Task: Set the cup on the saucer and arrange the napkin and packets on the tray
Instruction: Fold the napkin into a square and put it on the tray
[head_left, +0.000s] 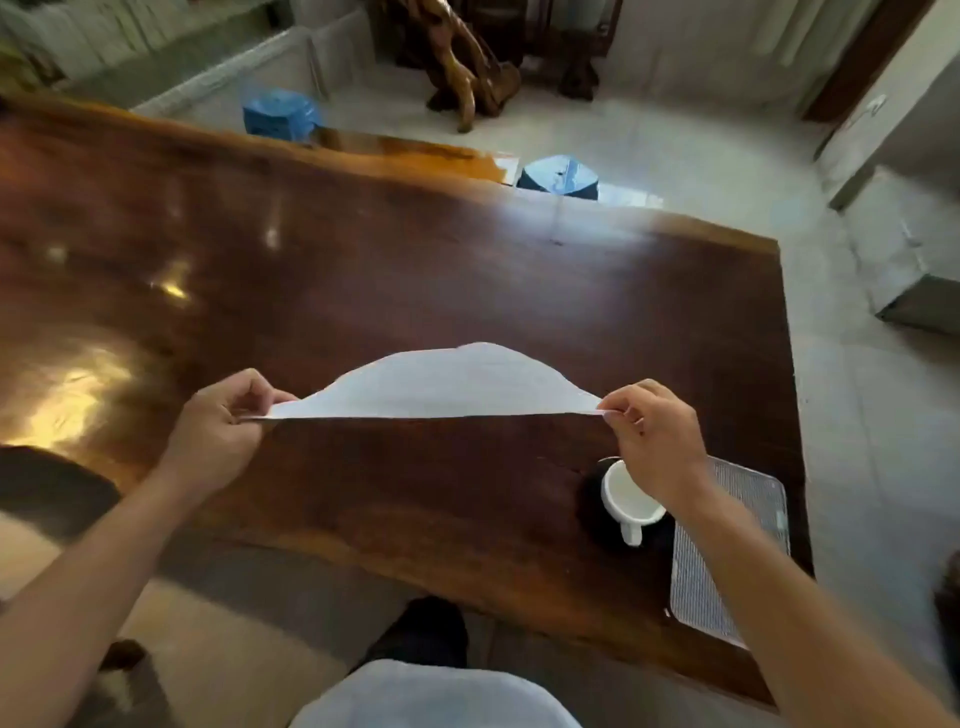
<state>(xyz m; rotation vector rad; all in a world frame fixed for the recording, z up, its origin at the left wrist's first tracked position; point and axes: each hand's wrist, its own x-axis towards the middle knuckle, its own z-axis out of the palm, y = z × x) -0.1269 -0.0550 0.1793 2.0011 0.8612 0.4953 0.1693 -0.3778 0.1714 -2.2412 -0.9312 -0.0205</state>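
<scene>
Holding a white napkin (447, 387) stretched in the air above the dark wooden desk (363, 291), one corner in each hand. Left hand (221, 423) pinched shut on the napkin's left corner between thumb and fingertips, right hand (652, 436) pinched the same way on the right corner, both grips closed tight on the paper. Pulled taut along the near edge, with the far side billowing up into a rounded hump. Lifted clear of the wood, touching nothing but the fingers.

Below the right wrist, a white cup (631, 499) with its handle toward the near edge, standing on a dark round saucer (592, 512) hard to make out against the wood. Just to the right of the cup, a pale mesh-patterned tray (698, 582) at the desk's near right corner, partly hidden by the right forearm. No telling from here whether any packets lie on it.

Beyond the far edge, two blue stools (558, 179) on a pale tiled floor (675, 140)
</scene>
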